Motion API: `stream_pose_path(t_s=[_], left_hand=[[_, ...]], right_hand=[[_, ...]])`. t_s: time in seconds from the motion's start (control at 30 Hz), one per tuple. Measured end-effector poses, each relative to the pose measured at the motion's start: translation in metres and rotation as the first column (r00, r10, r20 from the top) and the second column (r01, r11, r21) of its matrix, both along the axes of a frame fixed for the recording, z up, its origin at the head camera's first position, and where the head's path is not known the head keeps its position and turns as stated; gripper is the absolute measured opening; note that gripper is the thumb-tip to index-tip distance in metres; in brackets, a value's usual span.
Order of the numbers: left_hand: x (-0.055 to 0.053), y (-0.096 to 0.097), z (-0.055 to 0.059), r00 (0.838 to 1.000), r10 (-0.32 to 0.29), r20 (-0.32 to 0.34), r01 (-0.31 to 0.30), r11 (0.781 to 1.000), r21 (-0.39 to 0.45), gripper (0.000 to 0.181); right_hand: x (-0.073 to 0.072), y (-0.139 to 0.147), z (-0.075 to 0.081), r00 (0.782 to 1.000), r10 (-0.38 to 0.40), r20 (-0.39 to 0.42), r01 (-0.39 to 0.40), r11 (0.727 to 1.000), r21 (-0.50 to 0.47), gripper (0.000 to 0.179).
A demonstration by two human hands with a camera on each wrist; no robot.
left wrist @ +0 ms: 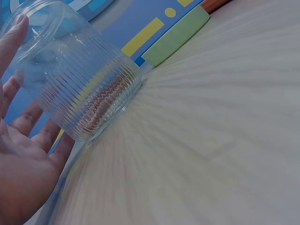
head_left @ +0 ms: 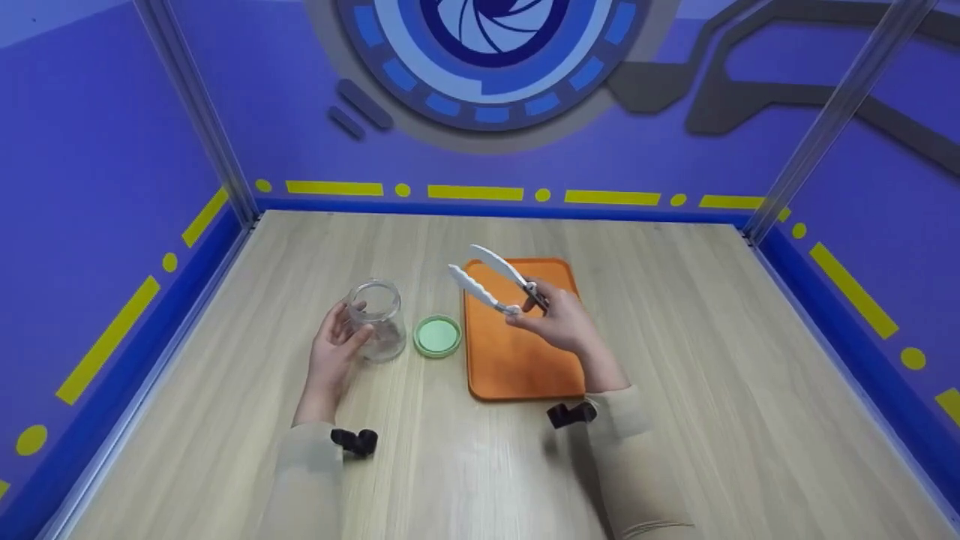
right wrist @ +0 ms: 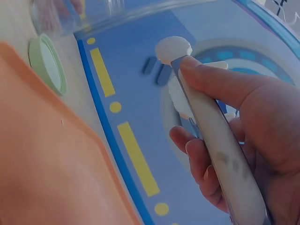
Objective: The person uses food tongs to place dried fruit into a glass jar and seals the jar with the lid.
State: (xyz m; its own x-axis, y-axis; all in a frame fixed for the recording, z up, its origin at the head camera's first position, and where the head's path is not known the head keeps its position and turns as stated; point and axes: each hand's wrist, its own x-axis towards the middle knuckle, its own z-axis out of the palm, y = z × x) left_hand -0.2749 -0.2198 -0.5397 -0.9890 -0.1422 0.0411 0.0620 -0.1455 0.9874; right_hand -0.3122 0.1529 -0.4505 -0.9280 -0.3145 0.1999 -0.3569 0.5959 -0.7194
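Note:
My left hand (head_left: 330,364) holds a clear glass jar (head_left: 388,341) around its side, thumb on the near side and fingers behind. The jar stands upright on the table, its mouth uncovered. Through its ribbed lower wall a reddish-brown patch shows in the left wrist view. In my right hand (head_left: 564,321) is a pair of tongs (head_left: 472,286) with white scalloped tips and metal handles. They are spread apart, pointing up and left above the orange board (head_left: 517,371), with nothing between the tips. Thumb and fingers grip the handle (right wrist: 218,145) from both sides.
A round green lid (head_left: 437,335) lies flat between the jar and the orange board. Blue panels (head_left: 480,161) with yellow markings enclose the wooden table (head_left: 465,457) at the back and both sides. Small black devices (head_left: 354,442) sit at both wrists.

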Motion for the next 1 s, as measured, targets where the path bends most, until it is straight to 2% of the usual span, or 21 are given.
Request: stream_pose_path(t_s=[0.1, 0.2, 0.47, 0.73, 0.87, 1.0], left_hand=[[0.000, 0.000, -0.001, 1.000, 0.000, -0.005, 0.000, 1.000, 0.013, 0.073], [-0.001, 0.001, -0.001, 1.000, 0.002, -0.004, -0.002, 1.000, 0.009, 0.072], [-0.002, 0.000, -0.002, 1.000, -0.003, -0.005, 0.003, 0.999, 0.036, 0.073], [-0.001, 0.000, -0.002, 1.000, 0.008, 0.007, -0.008, 1.000, -0.007, 0.074], [-0.001, 0.001, -0.002, 1.000, 0.008, 0.001, -0.008, 1.000, 0.011, 0.074], [-0.001, 0.001, -0.001, 1.000, -0.005, -0.004, 0.005, 0.999, 0.041, 0.071]], right_hand=[[-0.004, 0.010, -0.002, 0.999, -0.041, 0.032, 0.042, 0.999, -0.025, 0.049], [-0.007, 0.021, -0.004, 0.994, -0.089, 0.063, 0.091, 0.995, -0.027, 0.053], [-0.011, 0.051, -0.007, 0.963, -0.232, 0.134, 0.234, 0.972, 0.003, 0.058], [-0.016, 0.084, -0.018, 0.909, -0.369, 0.194, 0.374, 0.927, 0.010, 0.069], [-0.018, 0.100, -0.024, 0.882, -0.427, 0.198, 0.433, 0.901, 0.010, 0.072], [-0.019, 0.112, -0.031, 0.848, -0.480, 0.226, 0.497, 0.868, -0.021, 0.084]])
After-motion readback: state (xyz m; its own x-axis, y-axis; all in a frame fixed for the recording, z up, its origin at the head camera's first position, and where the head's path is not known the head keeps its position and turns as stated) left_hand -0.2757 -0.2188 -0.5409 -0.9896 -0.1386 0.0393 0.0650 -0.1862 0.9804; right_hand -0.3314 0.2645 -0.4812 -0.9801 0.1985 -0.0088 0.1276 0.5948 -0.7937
